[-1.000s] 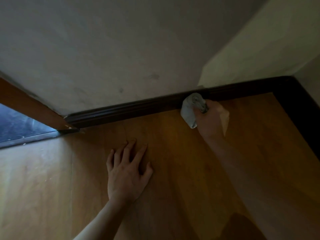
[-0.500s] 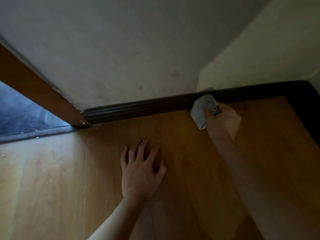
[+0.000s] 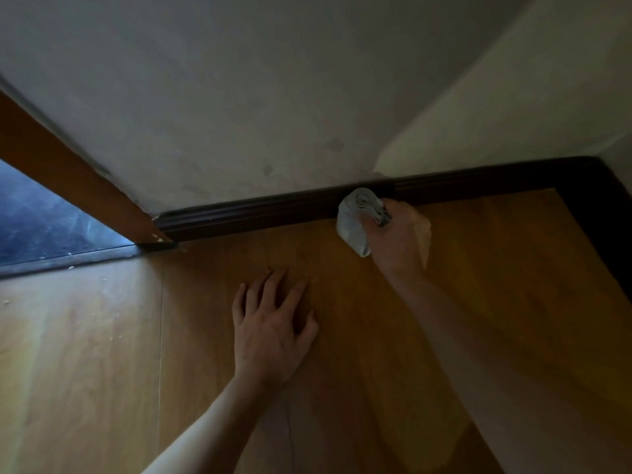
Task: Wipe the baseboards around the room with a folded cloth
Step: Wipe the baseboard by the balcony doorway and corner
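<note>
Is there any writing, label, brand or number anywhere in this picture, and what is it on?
None: no words, numbers or signs can be read here.
The cloth in the right hand shows dark marks at its folded edge, too blurred to tell whether they are print.
The baseboard, wall, floor and door frame bear no writing.

Two hands (left hand [image 3: 273, 323], right hand [image 3: 400, 234]), one cloth [image 3: 354, 220], one baseboard [image 3: 256, 213], one door frame [image 3: 68, 176] at left.
</note>
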Available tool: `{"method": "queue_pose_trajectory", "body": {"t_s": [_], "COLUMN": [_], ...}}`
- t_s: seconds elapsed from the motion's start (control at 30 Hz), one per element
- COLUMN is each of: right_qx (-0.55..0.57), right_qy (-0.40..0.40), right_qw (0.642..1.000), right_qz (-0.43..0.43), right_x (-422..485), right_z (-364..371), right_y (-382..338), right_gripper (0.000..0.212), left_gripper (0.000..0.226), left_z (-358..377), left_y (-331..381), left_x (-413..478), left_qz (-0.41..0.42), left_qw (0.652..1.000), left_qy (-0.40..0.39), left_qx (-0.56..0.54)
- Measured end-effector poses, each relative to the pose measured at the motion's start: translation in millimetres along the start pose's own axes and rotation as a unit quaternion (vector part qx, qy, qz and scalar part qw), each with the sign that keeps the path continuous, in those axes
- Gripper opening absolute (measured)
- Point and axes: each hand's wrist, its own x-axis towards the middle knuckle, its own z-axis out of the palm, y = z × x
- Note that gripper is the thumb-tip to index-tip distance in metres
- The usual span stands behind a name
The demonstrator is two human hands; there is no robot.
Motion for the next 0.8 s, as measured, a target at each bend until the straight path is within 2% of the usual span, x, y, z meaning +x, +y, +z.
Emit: {"method": "queue_pose_trajectory", "body": {"t_s": [0.2,0.37,0.57,0.8], "right_qx": [-0.007,0.006,-0.009,-0.025], "right_qy": [0.038,-0.026,0.068,0.037], "right_qw": [0.999,1.000,0.994,0.999], "right_qz": [0.027,-0.011,0.082,0.013], "right_x": [11.8,13.8,28.7,22.5], "right_z": [-19.2,-12.6,-40.9,-30.0], "right_y": [27.6,20.4,64.7,47.6], "right_gripper": [0.024,0.021,0.022,0.018], "left_gripper": [0.059,0.058,0.059,0.059], "left_z": [1.8,6.6,7.1,8.0], "left_y": [12.8,20.1,22.3,23.6], "left_x": [15.0,19.9,19.7,19.8], "left_qz": [0.010,0.007,0.006,0.003], "left_qw": [1.000,1.000,1.000,0.999], "left_qy": [-0.002,-0.001,-0.008,-0.016], "left_qx": [-0.008,-0.001,0.022,0.033]}}
